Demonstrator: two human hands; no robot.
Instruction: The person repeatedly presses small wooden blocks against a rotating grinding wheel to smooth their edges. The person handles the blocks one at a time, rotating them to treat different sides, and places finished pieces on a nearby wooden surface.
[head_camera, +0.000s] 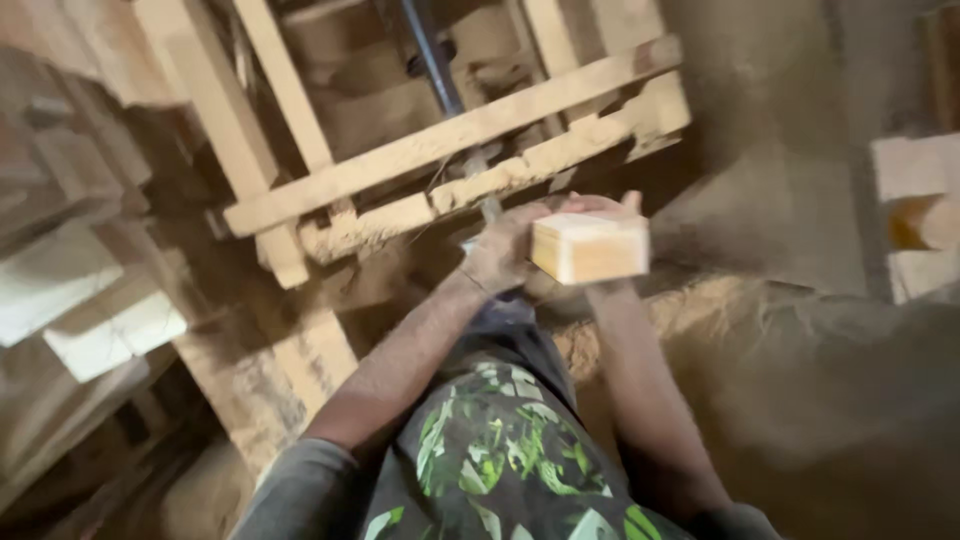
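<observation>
The person's lap is closest to the lens: a leaf-print cloth (500, 460) in green and white over a dark garment, with grey sleeves at the bottom edge. Both forearms run up from it and meet at a wood block (590, 248), pale and roughly box-shaped, held out in front of the body, above the sawdust.

The right hand (605, 205) has its grip closed on the block: fingers show curled over the top far edge, and the forearm comes straight up beneath it. The left hand (505, 250) lies against the block's left face, wrist bent slightly inward; motion blur hides whether its fingers wrap the block or only press on it, so its grip cannot be told.

Judging by this, the step in hand is carrying or positioning the block toward the wooden frame (450, 150) just beyond the hands. A next move would call for a steady two-handed hold and a squared block.

The frame is made of rough slats caked with sawdust, with a dark metal rod (432, 55) rising through it. Sawdust (800, 380) heaps at right. More pale blocks (110, 325) lie at left, well apart from the hands.
</observation>
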